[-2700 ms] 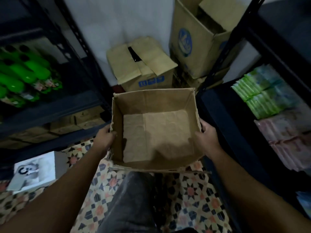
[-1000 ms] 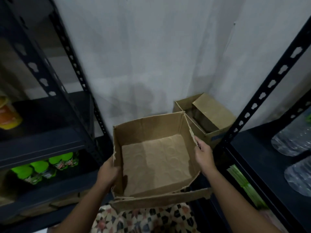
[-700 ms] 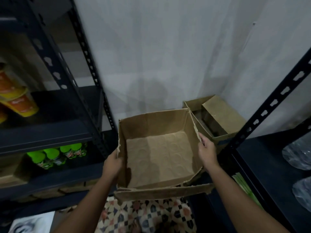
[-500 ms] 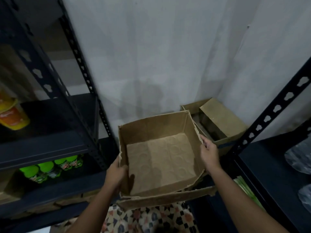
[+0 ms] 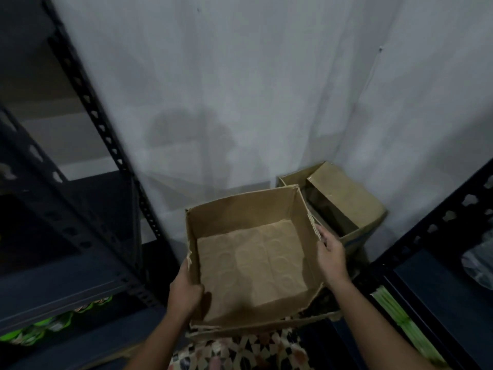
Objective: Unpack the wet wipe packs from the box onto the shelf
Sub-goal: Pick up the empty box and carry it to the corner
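Cardboard box (image 5: 250,260), open-topped with torn rims and bare inside, gripped by left hand (image 5: 184,289) and right hand (image 5: 330,256).

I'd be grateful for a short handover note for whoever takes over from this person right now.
Left hand: gripping the left wall of the cardboard box.
Right hand: gripping the box's right wall.
The box is held up, open and empty; no packs left inside.
Green packs sit on the right-hand shelf, low down.
Done: unpacking, it seems. Left: probably put the empty box aside, perhaps by the open carton in the corner.
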